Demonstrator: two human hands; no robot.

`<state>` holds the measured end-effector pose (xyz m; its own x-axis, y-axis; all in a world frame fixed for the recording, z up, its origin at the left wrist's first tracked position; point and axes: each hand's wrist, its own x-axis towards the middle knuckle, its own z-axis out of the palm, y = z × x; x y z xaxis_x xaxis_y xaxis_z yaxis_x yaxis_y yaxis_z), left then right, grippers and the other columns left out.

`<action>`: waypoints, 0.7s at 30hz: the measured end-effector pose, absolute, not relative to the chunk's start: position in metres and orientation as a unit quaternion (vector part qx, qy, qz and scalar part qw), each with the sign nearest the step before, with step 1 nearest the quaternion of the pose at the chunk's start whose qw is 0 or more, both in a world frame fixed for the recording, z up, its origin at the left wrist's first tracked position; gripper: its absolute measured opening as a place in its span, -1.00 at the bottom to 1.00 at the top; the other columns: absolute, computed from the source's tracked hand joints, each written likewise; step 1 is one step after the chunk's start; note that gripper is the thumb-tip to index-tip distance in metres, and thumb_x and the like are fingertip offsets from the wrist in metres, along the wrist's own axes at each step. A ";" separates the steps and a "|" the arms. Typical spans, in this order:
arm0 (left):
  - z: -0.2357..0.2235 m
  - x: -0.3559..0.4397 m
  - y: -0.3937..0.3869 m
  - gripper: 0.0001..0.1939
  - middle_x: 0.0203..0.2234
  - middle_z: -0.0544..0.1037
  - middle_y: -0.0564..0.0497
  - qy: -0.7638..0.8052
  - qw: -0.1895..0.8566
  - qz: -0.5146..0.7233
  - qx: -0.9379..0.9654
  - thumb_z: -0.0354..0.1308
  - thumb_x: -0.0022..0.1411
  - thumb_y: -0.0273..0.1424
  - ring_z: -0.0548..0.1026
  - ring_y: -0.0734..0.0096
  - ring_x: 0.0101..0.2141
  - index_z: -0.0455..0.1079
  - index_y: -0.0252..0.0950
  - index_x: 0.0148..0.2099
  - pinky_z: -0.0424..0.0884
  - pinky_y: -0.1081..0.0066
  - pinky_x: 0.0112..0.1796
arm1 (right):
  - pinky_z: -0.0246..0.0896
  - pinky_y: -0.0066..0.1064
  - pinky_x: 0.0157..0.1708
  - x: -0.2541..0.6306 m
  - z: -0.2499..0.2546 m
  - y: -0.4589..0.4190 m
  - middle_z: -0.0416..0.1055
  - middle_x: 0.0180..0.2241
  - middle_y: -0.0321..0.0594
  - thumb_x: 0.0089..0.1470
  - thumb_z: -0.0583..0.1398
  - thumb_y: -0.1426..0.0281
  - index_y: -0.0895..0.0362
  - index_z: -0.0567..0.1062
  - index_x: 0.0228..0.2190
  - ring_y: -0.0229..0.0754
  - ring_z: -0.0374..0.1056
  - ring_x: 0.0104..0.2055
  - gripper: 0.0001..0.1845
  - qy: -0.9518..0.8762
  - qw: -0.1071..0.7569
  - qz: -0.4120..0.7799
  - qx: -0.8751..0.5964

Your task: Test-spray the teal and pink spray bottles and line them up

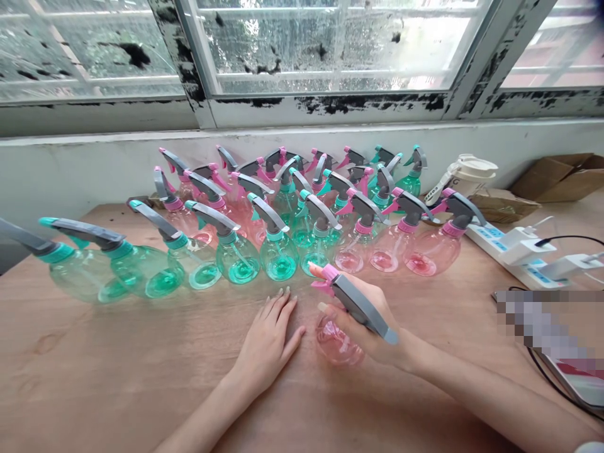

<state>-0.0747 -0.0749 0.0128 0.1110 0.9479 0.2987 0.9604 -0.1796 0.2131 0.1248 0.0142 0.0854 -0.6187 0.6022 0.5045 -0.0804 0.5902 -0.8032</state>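
A clear pink spray bottle (pixel 338 343) with a grey and pink trigger head stands near the middle of the table. My right hand (pixel 365 314) is wrapped around its neck, just under the trigger head, and hides part of it. To its left, my left hand (pixel 270 333) lies flat on the wood with its fingers stretched forward, holding nothing. Just beyond my fingertips runs a row of similar bottles, among them a green spray bottle (pixel 280 255) and a pink spray bottle (pixel 431 248).
More green and pink spray bottles crowd behind the front row, towards the wall. On the right are a white cup (pixel 472 170), a cardboard box (pixel 561 177), a power strip (pixel 495 246) with plugs and cables, and a partly blurred flat device (pixel 578 380). Windows line the back.
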 end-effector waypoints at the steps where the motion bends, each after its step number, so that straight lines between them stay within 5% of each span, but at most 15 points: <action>1: 0.013 -0.075 -0.075 -0.55 0.20 0.35 -0.24 -0.640 0.016 -0.186 -0.745 0.00 0.40 -0.19 0.33 0.05 0.19 0.21 -0.30 0.23 0.27 0.00 0.17 | 0.43 -0.28 -0.12 0.125 0.086 0.014 0.43 0.05 -0.01 0.19 0.18 0.40 0.07 0.30 0.15 -0.05 0.45 0.01 -0.51 -0.799 0.401 0.417 -0.163; 8: 0.012 -0.076 -0.076 -0.55 0.19 0.37 -0.21 -0.638 0.012 -0.193 -0.745 0.01 0.40 -0.19 0.33 0.06 0.19 0.21 -0.27 0.24 0.26 -0.01 0.17 | 0.42 -0.24 -0.16 0.125 0.090 0.013 0.48 -0.35 -0.17 0.23 0.14 0.37 0.08 0.44 -0.11 -0.10 0.45 -0.28 -0.80 -0.811 0.399 0.391 -0.176; 21: 0.013 -0.075 -0.075 -0.59 0.20 0.34 -0.25 -0.638 0.009 -0.182 -0.748 0.02 0.39 -0.21 0.31 0.04 0.20 0.26 -0.32 0.18 0.24 -0.02 0.18 | 0.34 -0.42 -0.32 0.122 0.101 0.015 0.42 -0.34 -0.23 0.17 0.17 0.46 0.11 0.40 -0.17 -0.24 0.39 -0.36 -0.85 -0.799 0.413 0.408 -0.155</action>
